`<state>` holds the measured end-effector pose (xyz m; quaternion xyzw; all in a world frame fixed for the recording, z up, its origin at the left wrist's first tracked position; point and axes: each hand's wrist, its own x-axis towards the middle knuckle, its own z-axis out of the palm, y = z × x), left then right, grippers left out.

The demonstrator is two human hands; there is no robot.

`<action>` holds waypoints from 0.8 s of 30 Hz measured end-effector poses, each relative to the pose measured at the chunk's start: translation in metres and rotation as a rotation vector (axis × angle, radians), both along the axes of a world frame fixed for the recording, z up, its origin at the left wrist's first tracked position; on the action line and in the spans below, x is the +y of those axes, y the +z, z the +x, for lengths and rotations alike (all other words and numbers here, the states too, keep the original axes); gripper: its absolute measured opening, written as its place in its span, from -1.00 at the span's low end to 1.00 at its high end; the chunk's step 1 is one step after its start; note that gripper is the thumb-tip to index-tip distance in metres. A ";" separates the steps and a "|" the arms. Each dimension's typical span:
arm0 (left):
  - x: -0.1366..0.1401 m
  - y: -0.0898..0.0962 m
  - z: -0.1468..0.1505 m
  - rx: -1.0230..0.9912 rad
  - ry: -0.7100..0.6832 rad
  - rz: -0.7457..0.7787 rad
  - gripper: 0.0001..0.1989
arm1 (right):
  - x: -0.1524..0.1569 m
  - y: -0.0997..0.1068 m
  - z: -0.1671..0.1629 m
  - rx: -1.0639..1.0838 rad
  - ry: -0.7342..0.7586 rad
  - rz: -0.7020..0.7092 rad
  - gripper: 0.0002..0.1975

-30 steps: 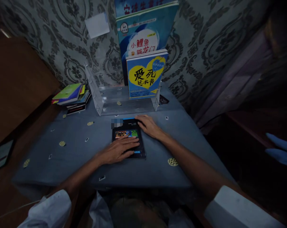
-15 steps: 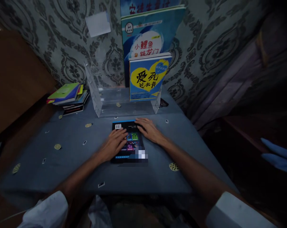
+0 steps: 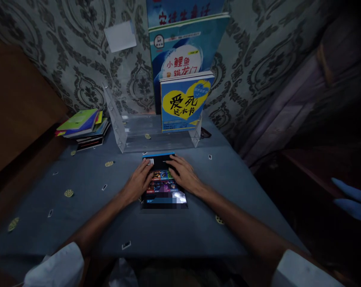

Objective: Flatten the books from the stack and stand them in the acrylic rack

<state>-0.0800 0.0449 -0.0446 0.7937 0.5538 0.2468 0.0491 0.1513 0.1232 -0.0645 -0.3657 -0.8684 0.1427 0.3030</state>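
A dark book (image 3: pixel 161 187) with a blue top edge, a barcode and rows of small colourful pictures lies flat on the cloth-covered table (image 3: pixel 87 215). My left hand (image 3: pixel 138 179) rests on its left side, fingers stretched over the barcode. On the upper right part lies my right hand (image 3: pixel 185 175), its fingers spread and flat. Neither hand grips the book. Behind it stands a clear acrylic book rack (image 3: pixel 144 141). At the rack's right end, a blue book with a yellow heart (image 3: pixel 183 103) stands before a teal picture book (image 3: pixel 186 44).
A pile of thin books (image 3: pixel 84 126) sits at the back left of the table. Dark glasses (image 3: pixel 205 133) lie by the rack's right side. A white card (image 3: pixel 120 36) is on the patterned wall. A grey curtain (image 3: pixel 288 103) hangs at the right.
My left hand has shifted up and left to the book's left edge. My right hand has come inward and down over its right side. The view has tilted slightly.
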 end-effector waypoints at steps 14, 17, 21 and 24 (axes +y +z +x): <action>0.024 -0.008 -0.008 -0.042 0.043 0.112 -0.58 | -0.017 0.030 -0.049 -0.257 0.171 0.090 -0.58; 0.023 -0.006 -0.007 -0.045 0.061 0.094 -0.55 | -0.015 0.029 -0.064 -0.279 0.200 0.078 -0.55; 0.023 -0.006 -0.006 -0.024 0.066 0.090 -0.56 | -0.012 0.029 -0.061 -0.272 0.175 0.060 -0.54; 0.023 -0.006 -0.006 -0.015 0.077 0.099 -0.56 | -0.007 0.027 -0.047 -0.262 0.121 0.022 -0.50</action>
